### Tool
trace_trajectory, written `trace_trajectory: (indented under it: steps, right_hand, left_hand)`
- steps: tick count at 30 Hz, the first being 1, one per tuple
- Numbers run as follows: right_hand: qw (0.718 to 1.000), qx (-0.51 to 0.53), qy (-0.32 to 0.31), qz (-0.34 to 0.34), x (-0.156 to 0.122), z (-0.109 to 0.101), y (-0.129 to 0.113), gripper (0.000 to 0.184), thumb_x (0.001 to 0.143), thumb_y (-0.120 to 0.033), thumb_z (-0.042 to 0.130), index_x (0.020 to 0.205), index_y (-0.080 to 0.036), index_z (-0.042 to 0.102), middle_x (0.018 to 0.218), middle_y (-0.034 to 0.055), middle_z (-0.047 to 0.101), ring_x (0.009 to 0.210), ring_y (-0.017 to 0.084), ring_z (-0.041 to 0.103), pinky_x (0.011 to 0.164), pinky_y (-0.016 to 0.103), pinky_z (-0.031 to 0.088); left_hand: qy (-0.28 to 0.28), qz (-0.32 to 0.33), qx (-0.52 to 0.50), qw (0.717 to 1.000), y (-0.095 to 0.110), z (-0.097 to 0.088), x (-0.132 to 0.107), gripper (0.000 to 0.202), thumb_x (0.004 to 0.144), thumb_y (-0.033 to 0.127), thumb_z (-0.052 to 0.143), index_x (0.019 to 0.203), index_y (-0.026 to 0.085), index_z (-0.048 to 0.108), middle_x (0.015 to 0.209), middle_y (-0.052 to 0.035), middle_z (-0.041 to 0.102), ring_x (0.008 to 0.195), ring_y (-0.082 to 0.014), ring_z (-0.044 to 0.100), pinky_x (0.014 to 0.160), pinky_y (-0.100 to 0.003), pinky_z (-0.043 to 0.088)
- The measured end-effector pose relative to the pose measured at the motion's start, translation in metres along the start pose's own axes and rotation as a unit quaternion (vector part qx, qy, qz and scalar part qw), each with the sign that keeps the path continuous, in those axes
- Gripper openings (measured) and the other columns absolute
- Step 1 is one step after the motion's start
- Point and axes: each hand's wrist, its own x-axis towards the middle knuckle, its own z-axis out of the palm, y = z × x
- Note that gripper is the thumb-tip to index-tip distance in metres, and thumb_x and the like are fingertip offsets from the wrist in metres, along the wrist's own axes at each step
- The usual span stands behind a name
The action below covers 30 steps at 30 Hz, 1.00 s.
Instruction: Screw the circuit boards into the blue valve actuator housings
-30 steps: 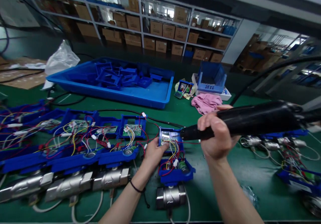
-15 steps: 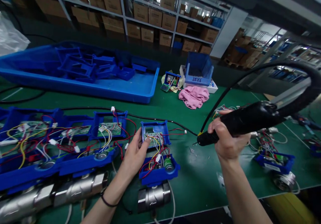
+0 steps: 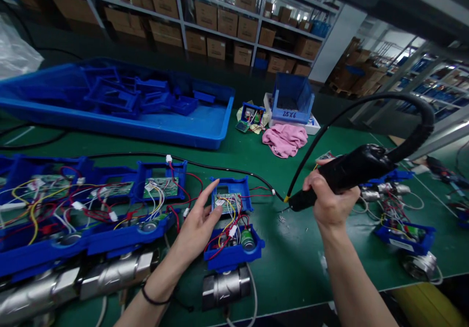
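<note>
My right hand (image 3: 331, 202) is closed round a black electric screwdriver (image 3: 344, 173), its tip pointing down at small screws (image 3: 283, 217) on the green mat. A thick black cable arcs up from its back end. My left hand (image 3: 198, 224) is open with fingers stretched, resting against the left side of a blue housing (image 3: 231, 219) that holds a green circuit board, coloured wires and a green capacitor. A metal valve body (image 3: 225, 288) sits below that housing.
A row of similar blue wired housings (image 3: 88, 205) with metal valves lies at the left. A big blue tray (image 3: 120, 105) of blue parts sits behind. A pink cloth (image 3: 285, 140), a small blue bin (image 3: 291, 100) and more units (image 3: 401, 224) stand to the right. The table edge runs at lower right.
The screwdriver tip has left the housing and swung right, down to the mat. My left hand's fingers have straightened beside the housing. The view shifted left, then steadied.
</note>
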Motion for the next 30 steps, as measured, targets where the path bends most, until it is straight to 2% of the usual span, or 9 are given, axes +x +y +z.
trace_trajectory:
  steps: [3, 6, 8, 13, 19, 22, 27, 30]
  right_hand:
    - [0.999, 0.037, 0.029, 0.024, 0.006, -0.002, -0.007, 0.018, 0.063, -0.016, 0.066, 0.081, -0.016, 0.060, 0.050, -0.0056, 0.053, 0.039, 0.011, 0.049, 0.040, 0.025, 0.039]
    - [0.992, 0.088, 0.060, 0.068, 0.014, -0.004, -0.019, 0.018, 0.062, -0.014, 0.063, 0.079, -0.015, 0.059, 0.048, -0.0055, 0.050, 0.040, 0.009, 0.045, 0.040, 0.023, 0.037]
    - [0.984, 0.128, 0.073, 0.105, 0.019, -0.005, -0.028, 0.018, 0.061, -0.015, 0.060, 0.078, -0.016, 0.057, 0.047, -0.0059, 0.047, 0.041, 0.007, 0.041, 0.040, 0.020, 0.034]
    - [0.963, 0.217, 0.093, 0.132, 0.019, 0.002, -0.047, 0.016, 0.062, -0.018, 0.050, 0.076, -0.016, 0.056, 0.048, -0.0065, 0.039, 0.041, 0.006, 0.034, 0.041, 0.017, 0.033]
    - [0.943, 0.291, 0.101, 0.129, 0.010, 0.031, -0.055, 0.017, 0.065, -0.016, 0.048, 0.079, -0.017, 0.056, 0.050, -0.0066, 0.040, 0.043, 0.006, 0.032, 0.042, 0.017, 0.034]
    - [0.939, 0.302, 0.094, 0.136, 0.007, 0.045, -0.055, 0.015, 0.066, -0.016, 0.048, 0.080, -0.017, 0.055, 0.051, -0.0070, 0.040, 0.043, 0.006, 0.033, 0.042, 0.017, 0.034]
    - [0.941, 0.297, 0.088, 0.137, 0.002, 0.059, -0.052, 0.017, 0.068, -0.014, 0.045, 0.083, -0.016, 0.053, 0.051, -0.0073, 0.040, 0.042, 0.006, 0.036, 0.043, 0.018, 0.033]
    - [0.942, 0.295, 0.084, 0.137, 0.000, 0.062, -0.051, 0.018, 0.068, -0.014, 0.044, 0.084, -0.016, 0.053, 0.051, -0.0071, 0.041, 0.041, 0.006, 0.035, 0.043, 0.018, 0.033]
  left_hand:
    - [0.001, -0.001, 0.007, 1.000, 0.000, -0.001, 0.000, 0.052, 0.084, 0.039, 0.054, 0.133, 0.024, 0.044, 0.153, -0.0083, 0.028, 0.133, -0.0286, 0.039, 0.108, -0.045, 0.035]
    - [0.013, 0.009, 0.030, 0.999, -0.003, -0.003, 0.001, 0.035, 0.082, 0.038, 0.055, 0.114, 0.023, 0.060, 0.149, -0.0085, 0.036, 0.142, -0.0276, 0.022, 0.111, -0.046, 0.028]
    - [0.016, 0.016, 0.032, 0.999, -0.004, -0.003, 0.000, 0.028, 0.082, 0.035, 0.056, 0.106, 0.024, 0.065, 0.146, -0.0083, 0.041, 0.144, -0.0252, 0.015, 0.112, -0.046, 0.025]
    - [0.014, 0.041, 0.034, 0.998, 0.005, -0.004, -0.003, 0.024, 0.084, 0.035, 0.054, 0.101, 0.025, 0.068, 0.134, -0.0065, 0.054, 0.142, -0.0218, 0.020, 0.114, -0.044, 0.022]
    - [0.010, 0.067, 0.044, 0.997, 0.007, -0.005, -0.005, 0.033, 0.091, 0.041, 0.043, 0.093, 0.023, 0.071, 0.120, -0.0061, 0.065, 0.141, -0.0196, 0.022, 0.115, -0.043, 0.019]
    - [0.015, 0.064, 0.032, 0.997, 0.004, -0.004, -0.005, 0.031, 0.089, 0.042, 0.049, 0.087, 0.022, 0.071, 0.121, -0.0089, 0.064, 0.142, -0.0209, 0.021, 0.114, -0.044, 0.021]
    - [0.026, 0.056, -0.007, 0.998, 0.002, -0.003, -0.005, 0.023, 0.082, 0.039, 0.061, 0.088, 0.019, 0.071, 0.142, -0.0118, 0.044, 0.142, -0.0233, 0.021, 0.111, -0.043, 0.027]
    - [0.030, 0.065, -0.004, 0.997, 0.001, -0.003, -0.005, 0.019, 0.082, 0.036, 0.061, 0.084, 0.020, 0.071, 0.134, -0.0121, 0.053, 0.142, -0.0215, 0.022, 0.112, -0.043, 0.026]
